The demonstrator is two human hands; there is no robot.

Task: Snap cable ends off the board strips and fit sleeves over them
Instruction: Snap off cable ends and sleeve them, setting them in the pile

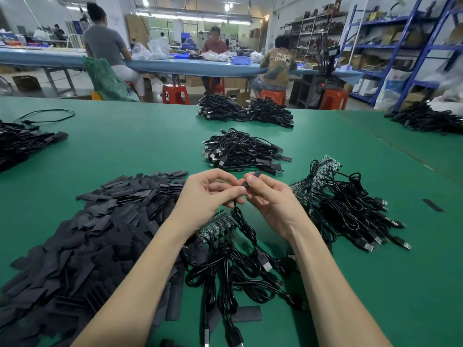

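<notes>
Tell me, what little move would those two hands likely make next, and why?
Probably slide the black sleeve further along the cable end. The right hand pinches the sleeve, which sticks out past its fingers, while the left hand holds the cable hanging below. The sleeve looks only partly on, though the fingers hide the joint. The finished bundle beyond shows sleeves fully seated.

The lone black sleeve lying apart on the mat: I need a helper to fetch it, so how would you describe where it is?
Start at the green table and go right of the right hand. Past the cable pile there lies the single flat sleeve, alone on bare mat.
</notes>
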